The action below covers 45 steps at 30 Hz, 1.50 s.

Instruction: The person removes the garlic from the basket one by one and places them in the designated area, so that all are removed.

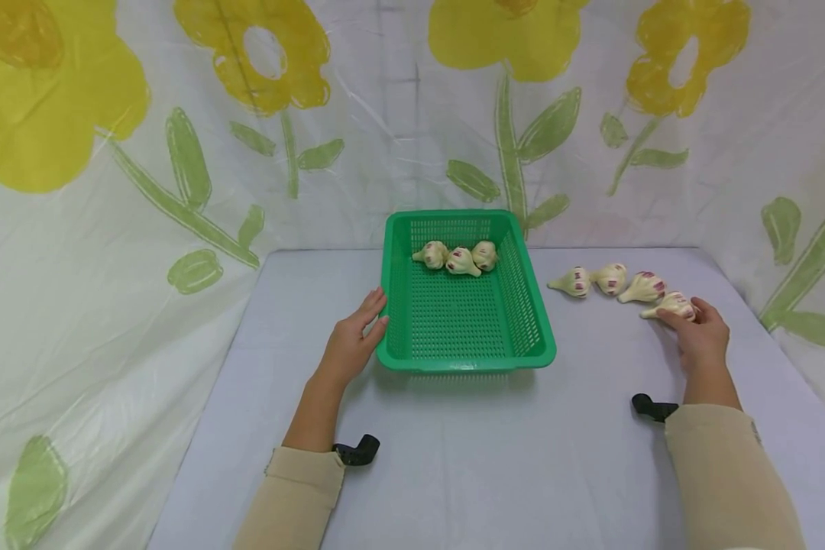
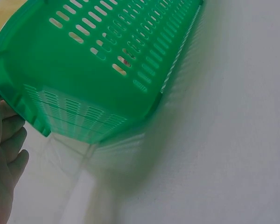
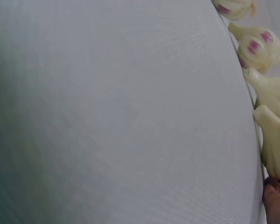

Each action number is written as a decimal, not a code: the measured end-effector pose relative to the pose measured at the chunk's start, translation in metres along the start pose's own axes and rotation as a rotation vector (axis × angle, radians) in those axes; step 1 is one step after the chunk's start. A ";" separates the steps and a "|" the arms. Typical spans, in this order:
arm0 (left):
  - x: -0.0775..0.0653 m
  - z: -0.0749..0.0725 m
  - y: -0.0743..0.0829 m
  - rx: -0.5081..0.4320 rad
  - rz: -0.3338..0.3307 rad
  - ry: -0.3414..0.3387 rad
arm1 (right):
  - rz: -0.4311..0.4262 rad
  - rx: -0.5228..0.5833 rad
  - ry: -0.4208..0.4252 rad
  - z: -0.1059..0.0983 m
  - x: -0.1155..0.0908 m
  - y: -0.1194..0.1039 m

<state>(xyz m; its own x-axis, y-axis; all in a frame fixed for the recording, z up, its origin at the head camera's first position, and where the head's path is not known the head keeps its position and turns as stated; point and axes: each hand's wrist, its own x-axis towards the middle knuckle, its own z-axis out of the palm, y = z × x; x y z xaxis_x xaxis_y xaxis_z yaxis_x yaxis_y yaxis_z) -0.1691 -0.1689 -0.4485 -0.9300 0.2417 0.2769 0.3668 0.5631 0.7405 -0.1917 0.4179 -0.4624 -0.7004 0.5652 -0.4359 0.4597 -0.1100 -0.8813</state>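
A green plastic basket (image 1: pixel 464 365) with slotted walls stands on the table, three garlic bulbs (image 1: pixel 462 262) grouped at its far end. My left hand (image 1: pixel 351 340) is at the basket's left side, its fingers extended along the rim, as the left wrist view also shows. Off to the right, my right hand (image 1: pixel 705 340) pinches a garlic bulb (image 1: pixel 675 305) between thumb and fingers, the stem pointing left. In the right wrist view this bulb (image 3: pixel 274 144) shows at the right edge, partly cut off. Three more bulbs (image 1: pixel 610 279) lie in a row beside it, purple-streaked and pale.
A pale cloth covers the table (image 1: pixel 509 458). Behind and on both sides hangs a white curtain (image 1: pixel 385 137) printed with yellow flowers and green leaves. Black wrist devices (image 1: pixel 359 451) sit at both sleeve cuffs.
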 end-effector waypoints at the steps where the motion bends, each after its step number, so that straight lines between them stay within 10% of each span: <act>1: 0.000 0.000 0.000 -0.003 -0.001 0.000 | -0.001 0.005 -0.002 0.000 0.000 0.000; 45: 0.002 -0.004 0.000 -0.029 -0.052 -0.019 | 0.022 0.128 0.004 -0.002 -0.001 -0.001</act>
<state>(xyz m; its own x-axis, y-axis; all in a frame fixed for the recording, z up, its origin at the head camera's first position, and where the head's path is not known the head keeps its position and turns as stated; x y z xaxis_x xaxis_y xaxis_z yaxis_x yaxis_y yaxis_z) -0.1708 -0.1714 -0.4459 -0.9470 0.2280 0.2262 0.3171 0.5519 0.7713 -0.1898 0.4191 -0.4610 -0.6887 0.5649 -0.4545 0.4011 -0.2255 -0.8879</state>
